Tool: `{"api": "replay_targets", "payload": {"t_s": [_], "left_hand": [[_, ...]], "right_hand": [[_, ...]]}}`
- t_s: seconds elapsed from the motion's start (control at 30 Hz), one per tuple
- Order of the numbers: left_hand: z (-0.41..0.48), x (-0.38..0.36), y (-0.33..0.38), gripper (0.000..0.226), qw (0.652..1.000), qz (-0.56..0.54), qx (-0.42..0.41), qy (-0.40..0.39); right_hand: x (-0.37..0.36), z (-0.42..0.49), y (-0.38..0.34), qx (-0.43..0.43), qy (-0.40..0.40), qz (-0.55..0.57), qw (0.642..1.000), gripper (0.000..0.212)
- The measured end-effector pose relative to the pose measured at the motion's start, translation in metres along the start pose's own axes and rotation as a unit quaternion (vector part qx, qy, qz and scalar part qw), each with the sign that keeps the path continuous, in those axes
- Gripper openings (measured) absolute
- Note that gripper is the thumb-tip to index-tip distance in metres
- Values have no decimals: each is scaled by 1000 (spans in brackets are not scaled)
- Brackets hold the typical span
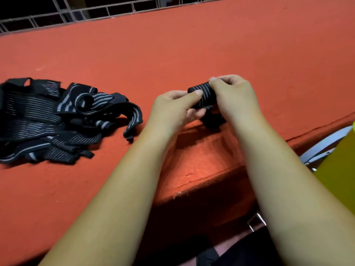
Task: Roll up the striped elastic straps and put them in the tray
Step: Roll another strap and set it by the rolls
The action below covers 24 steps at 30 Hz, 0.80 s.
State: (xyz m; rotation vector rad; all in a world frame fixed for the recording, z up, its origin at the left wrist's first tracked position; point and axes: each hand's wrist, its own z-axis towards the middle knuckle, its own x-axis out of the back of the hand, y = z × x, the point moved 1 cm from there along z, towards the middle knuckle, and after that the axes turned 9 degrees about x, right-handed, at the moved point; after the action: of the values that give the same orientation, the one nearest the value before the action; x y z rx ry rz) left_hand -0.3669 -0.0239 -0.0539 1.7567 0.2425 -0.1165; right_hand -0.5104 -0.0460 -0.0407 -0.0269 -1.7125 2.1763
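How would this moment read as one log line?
step: rolling | both hands: left hand, right hand on rolled strap | loose straps: piled left

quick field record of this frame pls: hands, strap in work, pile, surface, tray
left hand: grips the near end of the roll, thumb on top
right hand: pinches the roll from the far side
rolled strap: black with grey stripes, mostly wound, short tail hanging below
loose strap pile: unrolled, tangled, to the left of the hands
surface: red cloth-covered table
tray: not in view
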Motion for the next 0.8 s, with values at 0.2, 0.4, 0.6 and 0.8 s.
{"api": "replay_targets", "payload": {"t_s": [0.2,0.4,0.6,0.8], "left_hand": [[-15,-25,-28,39,998,30,48,-11],[-14,-39,-52,25,996,76,55,9],[-2,-37,-65,25,988,135,38,65],[0,-39,-70,25,985,138,21,98]], "right_hand": [[31,-15,16,-53,-2,-46,998,25],[38,-19,40,-79,-21,-92,992,40],[39,-12,49,-56,-45,-165,984,47],[38,-5,55,-44,-50,-213,975,40]]}}
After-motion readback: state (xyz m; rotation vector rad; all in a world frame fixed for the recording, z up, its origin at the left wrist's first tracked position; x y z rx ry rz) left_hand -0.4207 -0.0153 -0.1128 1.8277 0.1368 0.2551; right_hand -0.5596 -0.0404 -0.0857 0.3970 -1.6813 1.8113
